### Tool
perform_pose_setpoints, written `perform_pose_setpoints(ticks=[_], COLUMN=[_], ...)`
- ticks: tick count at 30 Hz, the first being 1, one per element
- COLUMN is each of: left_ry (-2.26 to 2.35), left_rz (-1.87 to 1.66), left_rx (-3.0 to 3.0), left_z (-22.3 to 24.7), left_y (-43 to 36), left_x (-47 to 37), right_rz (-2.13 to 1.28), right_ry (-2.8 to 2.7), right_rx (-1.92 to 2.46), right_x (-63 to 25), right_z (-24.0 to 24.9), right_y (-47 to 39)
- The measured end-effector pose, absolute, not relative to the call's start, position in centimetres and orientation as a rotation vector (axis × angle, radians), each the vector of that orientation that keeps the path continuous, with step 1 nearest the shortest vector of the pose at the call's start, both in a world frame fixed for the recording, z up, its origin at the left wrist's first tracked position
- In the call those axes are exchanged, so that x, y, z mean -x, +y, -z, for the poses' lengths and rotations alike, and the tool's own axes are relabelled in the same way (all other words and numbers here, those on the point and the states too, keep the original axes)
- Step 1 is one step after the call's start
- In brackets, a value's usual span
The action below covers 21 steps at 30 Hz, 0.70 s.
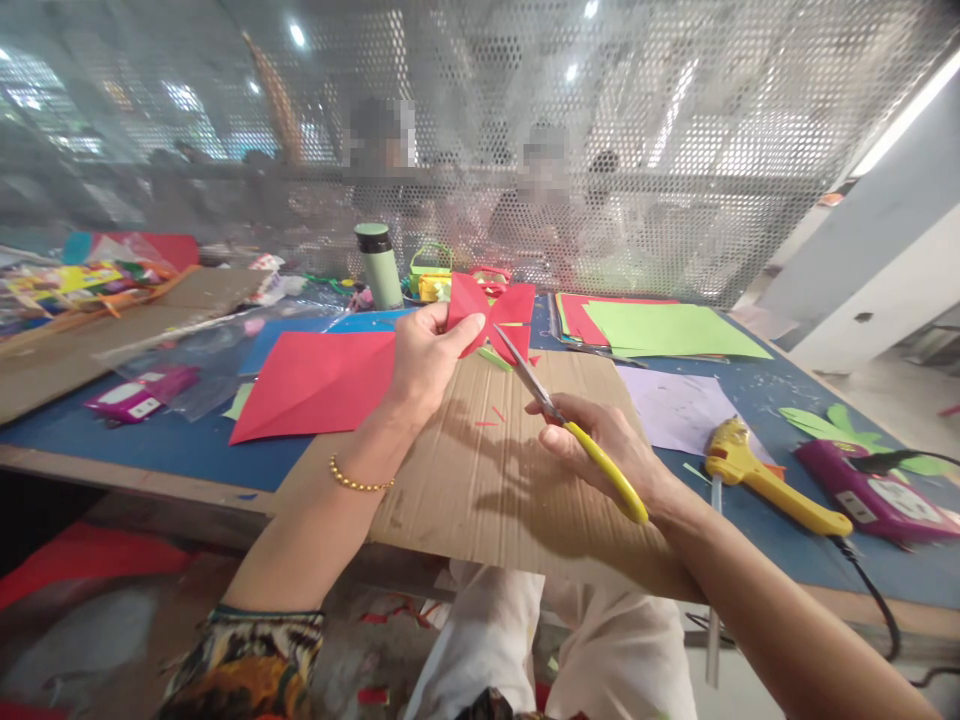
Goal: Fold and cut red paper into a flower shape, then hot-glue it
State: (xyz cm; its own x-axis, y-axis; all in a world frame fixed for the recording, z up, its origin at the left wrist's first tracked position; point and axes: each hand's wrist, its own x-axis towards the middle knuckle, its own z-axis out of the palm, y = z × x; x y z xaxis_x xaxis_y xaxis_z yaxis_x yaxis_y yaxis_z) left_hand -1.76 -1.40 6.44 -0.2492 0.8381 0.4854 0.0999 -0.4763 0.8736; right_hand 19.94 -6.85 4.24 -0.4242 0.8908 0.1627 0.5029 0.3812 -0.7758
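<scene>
My left hand (424, 365) pinches a piece of red paper (514, 305) between thumb and fingers, held above a cardboard sheet (457, 500). The paper has a butterfly-like outline with a notch at the top. In my right hand (592, 440) is a pair of scissors (536, 385) with yellow handles. Its blades point up and to the left, and their tips reach the red paper. Whether the blades are parted is hard to make out. Small red scraps (487, 422) lie on the cardboard below.
A large red sheet (322, 385) lies at the left, and green paper (675, 330) tops a stack at the back right. A yellow glue gun (772, 485) and purple power strip (877, 490) sit on the right. Behind stand a green bottle (380, 268) and a perforated metal screen (480, 90).
</scene>
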Motion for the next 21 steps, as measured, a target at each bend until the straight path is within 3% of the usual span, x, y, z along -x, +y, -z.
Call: perform_pose_setpoints(ticks=[21], left_ry=[1.136], left_rz=[-1.784], left_rx=[-1.460], left_z=[-6.57], left_y=[-1.44], left_x=[1.70], right_rz=[-0.985], right_ry=[-1.936], right_rx=[1.192], right_x=[-19.97], right_z=[-3.56], right_y=[-6.57])
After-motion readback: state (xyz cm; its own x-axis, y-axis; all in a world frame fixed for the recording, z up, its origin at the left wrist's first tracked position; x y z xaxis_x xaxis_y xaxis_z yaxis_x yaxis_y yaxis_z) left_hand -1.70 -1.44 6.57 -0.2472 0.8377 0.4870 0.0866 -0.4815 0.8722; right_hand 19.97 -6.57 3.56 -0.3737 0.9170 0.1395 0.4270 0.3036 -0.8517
